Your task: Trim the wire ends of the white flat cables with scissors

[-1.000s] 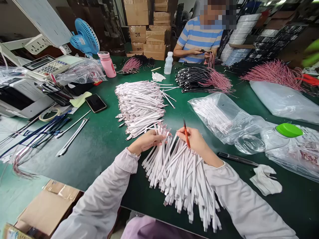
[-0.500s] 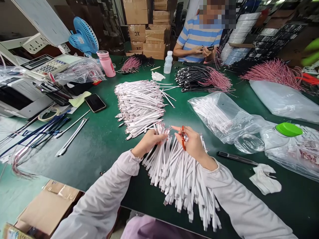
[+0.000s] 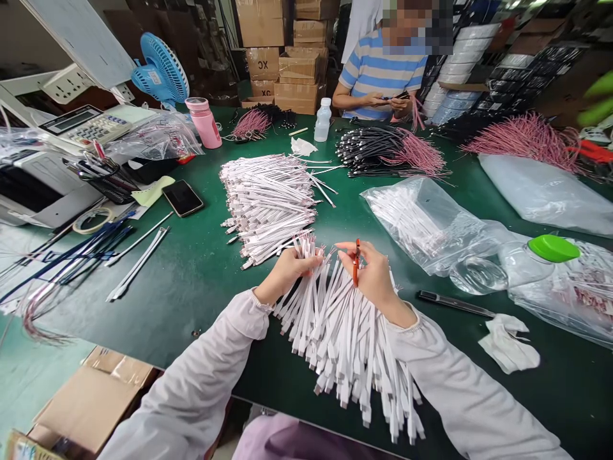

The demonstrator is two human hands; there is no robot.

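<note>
My left hand is closed on the wire ends of some white cables, whose connectors point down toward me. Close to its right, my right hand holds a small orange-handled tool, its fingers partly curled around it. The tool's tip is too small to make out. Under and between both hands the white cables fan out over the table's near edge side. A thick pile of white cables lies just beyond my left hand.
On the green table are a phone, a pink bottle, black cables, a clear bag of cables, a green-lidded jar, a black cutter and crumpled tissue. A person sits opposite, holding something dark.
The orange tool has turned in my right hand and shows narrower, a little further right. My left hand stays nearly where it was. Across the table, the person's hands have shifted.
</note>
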